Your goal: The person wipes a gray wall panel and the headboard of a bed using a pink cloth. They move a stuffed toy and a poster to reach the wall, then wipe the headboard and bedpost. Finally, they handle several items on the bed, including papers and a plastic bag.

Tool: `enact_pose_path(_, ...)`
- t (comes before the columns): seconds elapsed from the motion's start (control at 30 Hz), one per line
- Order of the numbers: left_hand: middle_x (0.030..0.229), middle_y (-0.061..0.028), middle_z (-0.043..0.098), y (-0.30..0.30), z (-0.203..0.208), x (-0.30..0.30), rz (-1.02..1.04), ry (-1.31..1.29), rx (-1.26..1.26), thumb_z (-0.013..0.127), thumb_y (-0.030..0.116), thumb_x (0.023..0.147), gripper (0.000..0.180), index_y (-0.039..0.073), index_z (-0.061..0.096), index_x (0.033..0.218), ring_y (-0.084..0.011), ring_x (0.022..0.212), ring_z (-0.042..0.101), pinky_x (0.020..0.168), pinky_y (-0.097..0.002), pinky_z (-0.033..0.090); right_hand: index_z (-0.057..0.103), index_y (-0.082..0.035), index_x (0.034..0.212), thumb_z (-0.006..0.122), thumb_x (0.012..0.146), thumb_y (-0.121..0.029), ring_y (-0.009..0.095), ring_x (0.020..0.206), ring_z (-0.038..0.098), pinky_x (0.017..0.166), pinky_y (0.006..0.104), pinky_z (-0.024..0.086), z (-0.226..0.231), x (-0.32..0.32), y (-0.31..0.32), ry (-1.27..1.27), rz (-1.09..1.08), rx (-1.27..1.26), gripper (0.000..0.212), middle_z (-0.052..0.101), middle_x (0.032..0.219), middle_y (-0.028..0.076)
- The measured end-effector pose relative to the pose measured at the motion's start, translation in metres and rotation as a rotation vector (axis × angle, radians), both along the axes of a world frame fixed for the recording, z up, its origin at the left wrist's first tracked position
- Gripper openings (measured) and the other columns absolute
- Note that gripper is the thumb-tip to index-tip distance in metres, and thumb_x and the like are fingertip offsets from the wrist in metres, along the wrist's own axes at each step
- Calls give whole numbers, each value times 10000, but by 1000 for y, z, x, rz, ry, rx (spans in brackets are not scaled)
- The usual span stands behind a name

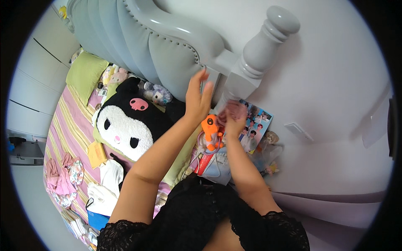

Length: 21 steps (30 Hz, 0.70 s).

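Note:
My left hand [197, 100] is raised beside the edge of the padded grey headboard [173, 58], fingers apart and nothing in them. Lower and to the right, my right hand [235, 125] holds a crumpled dusty-pink cloth [234, 111] against the lower part of the grey bedpost [245, 77]. Motion blurs the cloth, and its folds hide some of my fingers. Just left of that hand is an orange toy figure [211, 133] with big dark eyes. Behind the hand, a poster with photos of people [256, 125] leans near the wall.
A large black-and-white plush cushion [125, 129] and a green pillow [86, 75] lie on the striped bed [63, 125]. Folded pink clothes [63, 182], a yellow packet [96, 154] and white cloth [109, 178] are farther left. A wall socket [298, 131] and mauve curtain [326, 205] are at right.

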<state>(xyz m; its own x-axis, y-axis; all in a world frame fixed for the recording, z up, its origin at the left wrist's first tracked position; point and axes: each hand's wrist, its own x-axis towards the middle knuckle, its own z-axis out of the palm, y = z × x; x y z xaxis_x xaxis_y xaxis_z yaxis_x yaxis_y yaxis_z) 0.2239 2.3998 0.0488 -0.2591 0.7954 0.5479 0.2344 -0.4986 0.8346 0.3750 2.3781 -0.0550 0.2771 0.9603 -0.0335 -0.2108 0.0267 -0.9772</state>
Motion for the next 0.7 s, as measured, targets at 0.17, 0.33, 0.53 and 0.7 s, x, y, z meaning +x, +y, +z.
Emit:
enact_pose_path(0.17, 1300, -122, 510, -70, -107, -8, -287, -320, -510, 570, 280, 956, 546, 48, 388, 1416, -200, 1091, 547, 944, -331, 442, 425, -3, 1317, 568, 941, -209, 171, 1095, 537, 968, 314, 415, -2, 2, -28, -87, 180, 74, 451, 558, 1197, 62)
enact_pose_path(0.33, 1327, -164, 496, -57, -118, 18, -590, -982, -605, 437, 431, 989, 570, 45, 372, 1403, -243, 1190, 504, 1021, -362, 404, 357, -10, 1437, 302, 998, -528, 236, 1446, 126, 1165, 356, 45, 12, -23, -55, -141, 564, 11, 681, 176, 1561, 118)
enact_pose_path(0.53, 1268, -144, 534, 15, -93, 25, -571, -927, -441, 510, 100, 867, 509, 13, 385, 1352, -233, 1171, 516, 978, -347, 433, 552, 7, 1266, 427, 993, -432, 233, 1247, 473, 1042, 391, 356, 47, 50, -61, -80, 93, -60, 532, 551, 1302, 138)
enact_pose_path(0.7, 1236, -137, 534, 15, -95, 62, -418, -505, -379, 534, -30, 734, 790, 88, 206, 1444, -231, 1175, 518, 1006, -360, 409, 532, 8, 1273, 461, 990, -397, 218, 1190, 501, 1008, 379, 381, 71, 78, -36, -51, -97, -80, 499, 553, 1274, 122)
